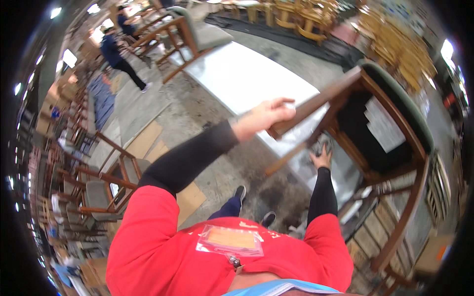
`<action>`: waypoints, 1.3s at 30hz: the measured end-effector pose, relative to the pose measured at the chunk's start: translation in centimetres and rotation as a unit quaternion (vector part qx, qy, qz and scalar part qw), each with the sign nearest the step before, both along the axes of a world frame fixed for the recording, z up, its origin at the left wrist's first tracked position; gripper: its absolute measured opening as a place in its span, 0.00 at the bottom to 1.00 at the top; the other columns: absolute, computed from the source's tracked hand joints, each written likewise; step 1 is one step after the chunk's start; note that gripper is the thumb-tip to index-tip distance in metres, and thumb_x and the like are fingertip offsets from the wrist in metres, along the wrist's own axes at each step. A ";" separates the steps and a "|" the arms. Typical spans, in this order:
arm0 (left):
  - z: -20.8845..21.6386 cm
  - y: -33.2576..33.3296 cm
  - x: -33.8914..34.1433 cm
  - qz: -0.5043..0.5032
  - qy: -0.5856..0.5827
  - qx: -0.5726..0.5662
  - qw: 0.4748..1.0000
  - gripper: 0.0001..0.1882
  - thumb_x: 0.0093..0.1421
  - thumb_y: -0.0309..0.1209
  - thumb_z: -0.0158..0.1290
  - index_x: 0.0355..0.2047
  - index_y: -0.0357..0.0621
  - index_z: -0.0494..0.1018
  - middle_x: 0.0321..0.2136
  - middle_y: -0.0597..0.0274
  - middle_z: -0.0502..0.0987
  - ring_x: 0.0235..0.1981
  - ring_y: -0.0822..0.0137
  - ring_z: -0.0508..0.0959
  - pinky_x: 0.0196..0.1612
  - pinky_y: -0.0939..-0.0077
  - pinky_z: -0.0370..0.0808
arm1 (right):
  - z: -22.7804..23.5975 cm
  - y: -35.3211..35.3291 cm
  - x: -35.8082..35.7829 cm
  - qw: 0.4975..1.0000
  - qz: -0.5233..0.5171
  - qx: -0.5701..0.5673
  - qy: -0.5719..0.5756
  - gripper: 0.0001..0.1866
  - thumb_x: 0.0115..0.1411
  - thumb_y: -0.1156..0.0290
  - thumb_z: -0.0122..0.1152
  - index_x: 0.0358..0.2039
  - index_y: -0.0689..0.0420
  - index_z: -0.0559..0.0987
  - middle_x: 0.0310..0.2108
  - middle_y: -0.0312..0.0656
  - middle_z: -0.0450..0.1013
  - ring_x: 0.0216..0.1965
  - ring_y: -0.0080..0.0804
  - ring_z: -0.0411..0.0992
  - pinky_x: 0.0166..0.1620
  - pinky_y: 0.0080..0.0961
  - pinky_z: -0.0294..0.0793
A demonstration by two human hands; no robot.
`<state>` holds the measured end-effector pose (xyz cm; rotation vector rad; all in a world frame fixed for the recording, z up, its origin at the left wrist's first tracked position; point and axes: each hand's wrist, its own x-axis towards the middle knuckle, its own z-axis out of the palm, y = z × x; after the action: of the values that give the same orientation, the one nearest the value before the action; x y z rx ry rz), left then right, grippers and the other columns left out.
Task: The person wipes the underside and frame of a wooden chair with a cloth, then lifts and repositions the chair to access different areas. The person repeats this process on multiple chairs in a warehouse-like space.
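Note:
A wooden chair [408, 197] with a grey-green seat lies tipped over on the white-covered table [237, 69]. Its black underside [363, 129] faces me and carries a white paper label [385, 126]. My left hand [264, 117] is closed on the end of a brown chair leg [316, 104]. Lower and to the right, my right hand [322, 158] reaches in beside the chair's frame. Its fingers curve over a small dark-grey wad, too blurred to name.
Another chair [190, 34] rests tilted at the table's far end. Several wooden chairs [106, 190] stand at left, near flat cardboard [185, 197] on the floor. A person in dark clothes [116, 52] stands at far left. Pale wooden frames [400, 44] are stacked at far right.

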<state>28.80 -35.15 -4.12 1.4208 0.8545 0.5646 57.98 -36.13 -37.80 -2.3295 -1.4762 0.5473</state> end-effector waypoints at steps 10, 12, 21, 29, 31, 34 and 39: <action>-21.2 -14.8 -40.5 0.392 0.189 -0.340 0.833 0.19 0.63 0.34 0.52 0.15 0.55 0.62 0.13 0.73 0.60 0.11 0.75 0.61 0.12 0.77 0.53 | -1.1 -4.9 -6.7 0.996 -0.084 -0.035 0.010 0.27 0.56 0.79 0.52 0.59 0.59 0.69 0.60 0.65 0.60 0.63 0.62 0.61 0.66 0.46 0.62; -24.3 -15.8 -43.0 0.363 0.160 -0.431 0.811 0.13 0.65 0.37 0.50 0.23 0.51 0.66 0.15 0.70 0.63 0.11 0.73 0.64 0.11 0.76 0.57 | 1.2 -5.0 -5.2 0.981 -0.191 -0.019 0.032 0.29 0.53 0.80 0.53 0.58 0.72 0.65 0.62 0.65 0.61 0.61 0.62 0.64 0.65 0.43 0.65; -24.2 -3.2 -54.9 0.421 0.144 -0.325 0.834 0.16 0.66 0.41 0.52 0.28 0.42 0.71 0.18 0.60 0.75 0.15 0.65 0.76 0.17 0.72 0.71 | 0.8 -7.8 -20.6 0.957 -0.237 -0.143 -0.091 0.21 0.61 0.62 0.50 0.32 0.72 0.79 0.31 0.66 0.78 0.39 0.62 0.79 0.44 0.52 0.76; -19.4 20.6 -62.9 0.485 -0.004 -0.146 0.862 0.20 0.66 0.41 0.56 0.20 0.49 0.65 0.11 0.75 0.59 0.08 0.77 0.57 0.11 0.76 0.52 | -5.0 0.4 -40.3 0.916 0.199 -0.316 0.150 0.25 0.61 0.53 0.56 0.25 0.66 0.81 0.26 0.60 0.77 0.30 0.58 0.79 0.35 0.48 0.75; -17.3 26.0 -64.8 0.484 -0.007 -0.107 0.868 0.22 0.65 0.41 0.58 0.18 0.50 0.62 0.10 0.74 0.58 0.07 0.77 0.56 0.11 0.76 0.51 | -5.2 8.6 -44.9 0.937 0.164 -0.260 0.163 0.25 0.61 0.53 0.56 0.26 0.66 0.81 0.27 0.61 0.76 0.30 0.59 0.78 0.35 0.48 0.74; -17.0 32.4 -67.8 0.536 -0.066 -0.114 0.834 0.21 0.64 0.39 0.59 0.18 0.51 0.62 0.11 0.75 0.58 0.08 0.78 0.56 0.11 0.77 0.50 | -4.6 25.0 -45.9 0.946 0.322 -0.010 0.028 0.27 0.63 0.51 0.54 0.25 0.66 0.81 0.25 0.62 0.74 0.30 0.61 0.76 0.34 0.52 0.70; -12.4 37.1 -83.2 0.661 0.069 0.106 0.739 0.12 0.62 0.34 0.59 0.22 0.48 0.72 0.13 0.75 0.65 0.11 0.78 0.62 0.14 0.76 0.56 | 6.1 52.3 -65.4 0.895 0.172 0.021 0.412 0.26 0.65 0.56 0.57 0.15 0.61 0.72 0.12 0.33 0.63 0.17 0.22 0.65 0.21 0.31 0.64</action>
<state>-54.41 1.97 -16.52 0.8252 1.9568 1.6713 -7.39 16.18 -31.65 -1.4531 -1.4034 1.3654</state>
